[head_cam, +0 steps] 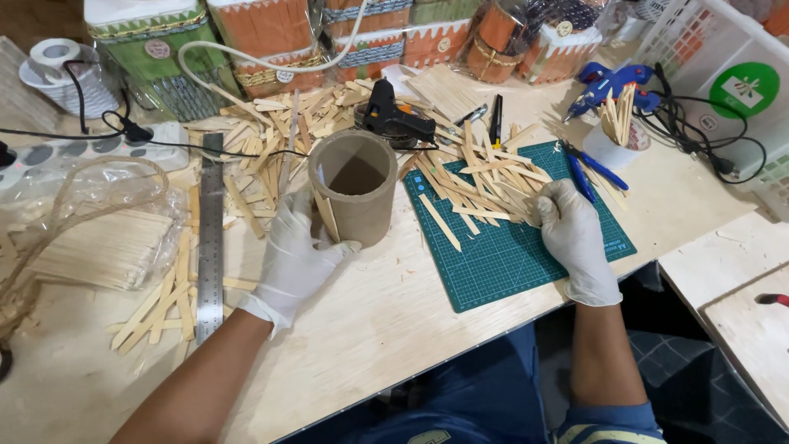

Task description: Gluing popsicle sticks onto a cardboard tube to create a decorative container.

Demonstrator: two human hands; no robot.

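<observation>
Nearest, 2 bare forearms reaching up from the lower edge over the pale plywood counter, both ending in white gloves. Left hand palm-down and curled around the near side of the upright brown cardboard tube, thumb pressing a thin flat wooden stick against its wall. Right hand flat, knuckles up, fingers bent loosely onto the right edge of a heap of loose wooden sticks spread over the green gridded cutting mat; whether any stick is pinched, cannot tell. Left of the tube, a long steel ruler lying lengthwise, with a clear bag of bundled sticks beside it. Just behind the tube, a black glue gun resting on more sticks. Farther right, a blue glue gun near a white cup of sticks. At the back, a row of orange and green decorated boxes.
</observation>
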